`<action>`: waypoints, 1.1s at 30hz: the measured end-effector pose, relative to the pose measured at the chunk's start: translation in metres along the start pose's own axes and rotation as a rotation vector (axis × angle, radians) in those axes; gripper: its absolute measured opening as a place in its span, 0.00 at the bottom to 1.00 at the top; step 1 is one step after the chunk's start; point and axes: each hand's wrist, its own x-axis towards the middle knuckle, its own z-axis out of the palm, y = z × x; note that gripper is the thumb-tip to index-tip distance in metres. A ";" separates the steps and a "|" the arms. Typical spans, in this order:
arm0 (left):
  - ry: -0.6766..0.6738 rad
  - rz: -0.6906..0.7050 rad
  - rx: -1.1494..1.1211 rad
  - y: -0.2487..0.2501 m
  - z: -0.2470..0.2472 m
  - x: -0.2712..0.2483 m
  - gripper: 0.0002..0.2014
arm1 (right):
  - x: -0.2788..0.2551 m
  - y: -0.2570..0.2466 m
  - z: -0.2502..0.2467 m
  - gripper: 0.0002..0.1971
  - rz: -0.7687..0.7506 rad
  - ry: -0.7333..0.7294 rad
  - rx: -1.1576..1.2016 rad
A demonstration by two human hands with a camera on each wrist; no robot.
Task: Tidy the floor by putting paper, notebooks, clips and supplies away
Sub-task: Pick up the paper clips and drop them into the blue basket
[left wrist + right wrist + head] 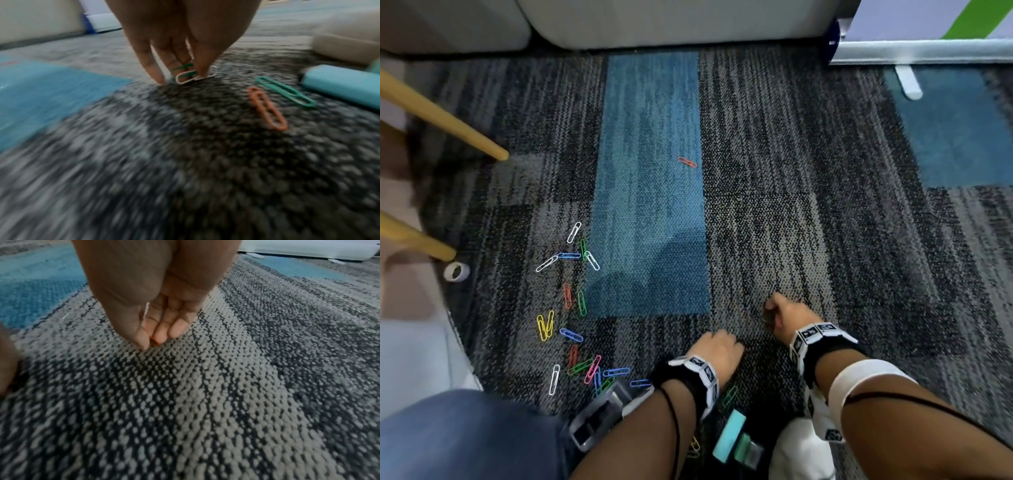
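Several coloured paper clips (571,335) lie scattered on the carpet at the left, and one red clip (687,161) lies alone farther out. My left hand (722,346) is down on the carpet; in the left wrist view its fingertips (202,73) pinch a white clip (195,77) and a green clip (183,67) together. An orange clip (267,108) and another green clip (285,91) lie loose just to its right. My right hand (774,313) reaches a little farther forward; its thumb and fingers (160,335) pinch a small orange-red clip (154,342), mostly hidden.
A teal stapler-like block (729,435) and a clear plastic box (599,418) sit close under my forearms. A small tape roll (457,271) rests by the wooden chair legs (445,120) at the left. A sofa base (654,31) and a banner stand (914,51) border the far side.
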 end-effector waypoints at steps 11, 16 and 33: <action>-0.094 -0.196 -0.365 -0.056 0.000 -0.037 0.15 | -0.022 -0.060 0.023 0.14 -0.369 -0.385 -0.226; -0.086 -0.226 -0.341 -0.049 0.014 -0.047 0.15 | -0.036 -0.074 0.046 0.17 -0.491 -0.453 -0.393; -0.017 -0.289 -0.412 -0.073 0.031 -0.067 0.15 | -0.036 -0.088 0.065 0.17 -0.646 -0.436 -0.674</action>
